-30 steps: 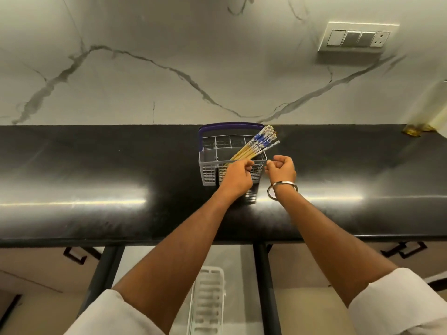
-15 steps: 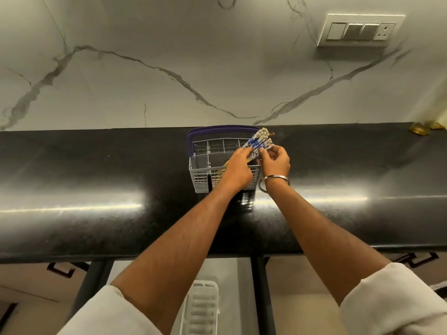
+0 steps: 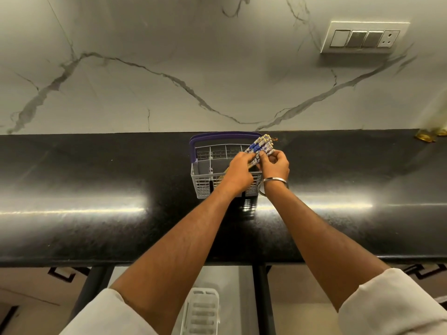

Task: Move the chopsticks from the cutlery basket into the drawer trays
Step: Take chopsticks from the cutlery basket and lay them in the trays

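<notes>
A grey cutlery basket (image 3: 202, 176) with a purple handle stands on the black counter by the wall. A bundle of chopsticks (image 3: 261, 146) with blue-and-white patterned tops leans out of its right side. My left hand (image 3: 238, 174) is curled round the bundle's shafts above the basket. My right hand (image 3: 275, 164) pinches the patterned tops just to the right. A white drawer tray (image 3: 200, 310) shows below the counter, between my forearms.
The black counter (image 3: 96, 189) runs the full width, with its front edge near me. A marble wall carries a switch panel (image 3: 364, 37) at upper right. A small golden object (image 3: 427, 136) lies at the counter's far right.
Both hands have closed in on the chopstick bundle. The right hand moved from beside the basket up to the patterned tops, and the bundle now stands steeper.
</notes>
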